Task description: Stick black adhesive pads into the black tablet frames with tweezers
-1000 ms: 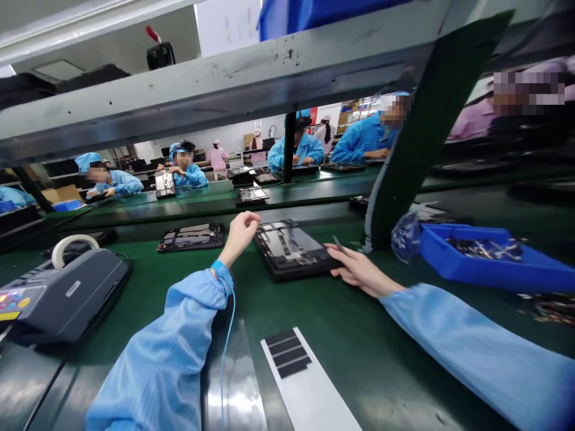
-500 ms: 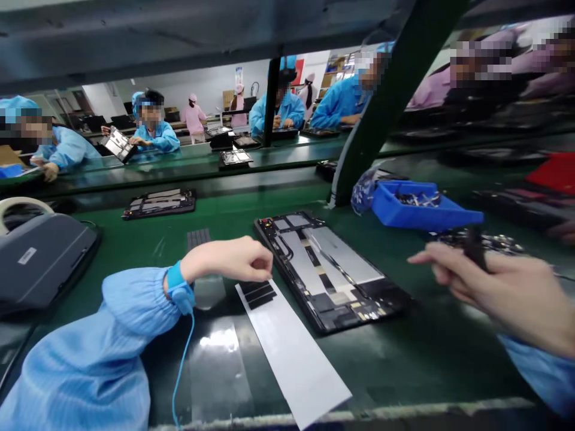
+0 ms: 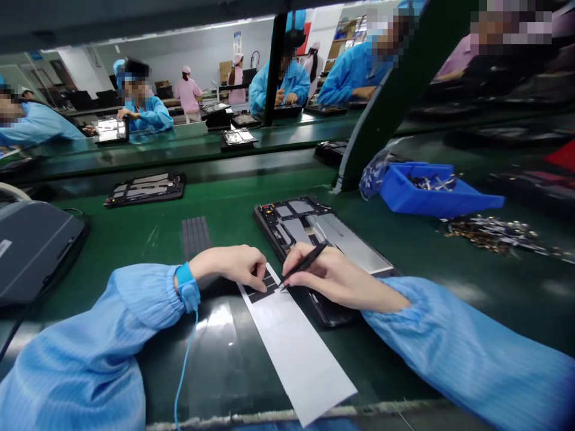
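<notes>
Curled fingers of my left hand point(image 3: 236, 266) rest at the far end of a long white backing sheet point(image 3: 299, 353), over its black adhesive strips point(image 3: 264, 293). Whatever those fingers pinch is hidden. My right hand point(image 3: 330, 272) is closed on black tweezers point(image 3: 308, 261), held like a pen, their tip at the right edge of the strips. Under and behind that hand lies an opened tablet point(image 3: 354, 239), its metal-covered insides facing up. A blue wrist strap point(image 3: 186, 284) with a cord circles my left wrist.
A strip of dark pads point(image 3: 196, 236) lies beyond my left hand. Another opened tablet point(image 3: 146, 190) is farther back. At left stands a grey machine point(image 3: 38, 248); at right, a blue bin point(image 3: 435, 194) and loose small parts point(image 3: 494, 232). A green post point(image 3: 381, 120) rises behind. Co-workers sit opposite.
My right hand has swung in from the right with the tweezers, bringing their tip down to the black strips. My left hand's fingers have lowered onto the sheet. The view has shifted slightly.
</notes>
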`<state>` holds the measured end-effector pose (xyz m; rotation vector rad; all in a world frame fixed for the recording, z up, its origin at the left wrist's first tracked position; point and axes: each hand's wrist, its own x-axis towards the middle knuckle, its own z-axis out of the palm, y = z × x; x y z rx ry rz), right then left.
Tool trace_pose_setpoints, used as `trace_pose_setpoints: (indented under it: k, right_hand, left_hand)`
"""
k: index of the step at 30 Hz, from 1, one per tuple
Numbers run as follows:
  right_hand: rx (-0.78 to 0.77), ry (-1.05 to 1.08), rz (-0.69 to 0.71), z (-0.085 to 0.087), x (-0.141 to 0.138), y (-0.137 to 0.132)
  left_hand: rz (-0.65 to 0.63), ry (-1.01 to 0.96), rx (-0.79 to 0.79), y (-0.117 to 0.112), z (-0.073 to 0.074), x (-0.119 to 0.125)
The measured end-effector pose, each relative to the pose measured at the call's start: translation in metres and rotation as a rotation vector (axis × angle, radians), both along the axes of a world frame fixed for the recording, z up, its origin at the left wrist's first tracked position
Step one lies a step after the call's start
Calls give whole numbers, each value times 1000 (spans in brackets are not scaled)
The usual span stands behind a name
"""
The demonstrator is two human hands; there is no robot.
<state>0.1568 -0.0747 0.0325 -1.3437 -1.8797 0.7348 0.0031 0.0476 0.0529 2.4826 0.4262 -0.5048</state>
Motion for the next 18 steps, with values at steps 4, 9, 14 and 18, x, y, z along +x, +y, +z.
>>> trace_pose_setpoints:
  k: [4, 9, 14, 18]
  right_hand:
    - [64, -38, -3, 0, 2, -2]
    - [88, -48, -4, 1, 1, -2]
    - [94, -65, -37, 0, -1, -2]
    - [111, -69, -95, -3, -8, 0]
  left_hand:
    - [14, 15, -3, -1, 0, 1]
    - [27, 13, -12, -1, 0, 1]
    - [42, 13, -24, -1, -1, 2]
    - [89, 39, -6, -4, -2, 3]
